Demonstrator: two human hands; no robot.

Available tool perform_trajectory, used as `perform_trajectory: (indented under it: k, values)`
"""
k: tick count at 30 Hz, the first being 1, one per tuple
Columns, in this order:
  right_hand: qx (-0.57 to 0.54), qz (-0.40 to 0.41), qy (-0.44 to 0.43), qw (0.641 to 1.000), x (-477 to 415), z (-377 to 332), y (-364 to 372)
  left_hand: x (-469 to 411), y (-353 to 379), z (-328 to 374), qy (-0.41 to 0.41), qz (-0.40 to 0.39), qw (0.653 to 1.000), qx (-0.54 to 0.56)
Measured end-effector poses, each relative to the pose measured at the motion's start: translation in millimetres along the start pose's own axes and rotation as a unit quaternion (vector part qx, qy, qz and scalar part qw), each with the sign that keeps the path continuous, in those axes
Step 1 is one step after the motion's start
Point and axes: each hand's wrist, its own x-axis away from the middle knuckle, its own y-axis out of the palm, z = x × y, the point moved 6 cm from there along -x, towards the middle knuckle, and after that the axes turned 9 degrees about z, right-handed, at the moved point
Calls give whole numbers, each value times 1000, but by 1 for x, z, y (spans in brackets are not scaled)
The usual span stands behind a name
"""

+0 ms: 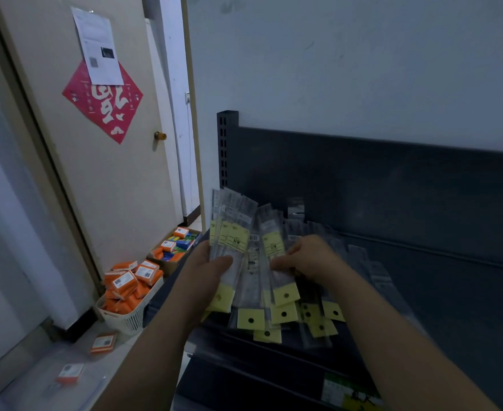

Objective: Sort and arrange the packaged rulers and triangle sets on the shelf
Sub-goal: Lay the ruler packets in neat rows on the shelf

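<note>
Several clear packaged rulers with yellow header cards lie fanned on the dark shelf [440, 292]. My left hand [207, 266] grips a bunch of these packaged rulers [231, 229] and holds them tilted up at the shelf's left end. My right hand [309, 258] pinches another packaged ruler [274, 247] in the pile, thumb on its clear sleeve. More ruler packs [371, 268] lie flat to the right of that hand. Yellow hang tabs [250, 319] stick out over the shelf's front edge.
A slotted shelf upright [226, 143] rises behind the rulers. On the floor at left stand a white basket [126, 318] of orange boxes, a carton [170, 264] with more boxes, and loose orange boxes [103, 342]. A door [111, 179] is behind them.
</note>
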Motion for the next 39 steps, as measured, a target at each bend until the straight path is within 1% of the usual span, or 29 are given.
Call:
perform_trajectory:
  k: [3,5,7,10,12,14,15,17,20,23,25,27,30,32,34,36,38,39]
  values:
    - [-77,12,35,996,0,7,-8,-2,3,-1,1,-12,1000,-3]
    - [-117,32,41,992,1,10,-17,-4,5,-2,1,-20,1000,-4]
    - [-137,49,36,989,3,13,-25,-5,8,-2,4,-29,1000,-6]
    - [-177,52,11,983,4,18,-33,-5,13,0,5,-36,999,4]
    - [-236,41,0,971,7,18,-38,-3,21,2,-12,-47,997,53]
    - [-302,3,-8,953,10,13,-36,0,34,3,-34,-76,992,99]
    - [-324,-17,-10,946,12,10,-34,1,41,2,-35,-87,991,100]
    - [-340,-52,-13,939,17,4,-29,4,53,3,-31,-109,989,91]
    - [-336,-67,-22,939,20,2,-25,15,71,5,-48,-169,976,132]
    - [-308,-53,-25,949,23,7,-30,20,79,5,-49,-203,971,120]
    - [-312,-14,-20,950,21,11,-38,20,80,5,-33,-220,972,77]
    - [-368,43,1,929,16,19,-51,22,79,6,-12,-243,970,18]
    - [-481,113,41,868,8,32,-76,26,81,7,-25,-285,958,-15]
    - [-513,122,30,849,7,38,-87,29,86,8,-45,-310,949,-20]
    - [-499,89,4,862,12,36,-89,32,91,10,-43,-320,946,-39]
    - [-478,83,0,874,16,43,-90,32,96,12,-13,-317,944,-85]
    - [-445,134,-4,885,20,59,-104,30,101,12,20,-318,937,-141]
    - [-369,180,-32,911,24,66,-116,29,104,12,30,-319,933,-162]
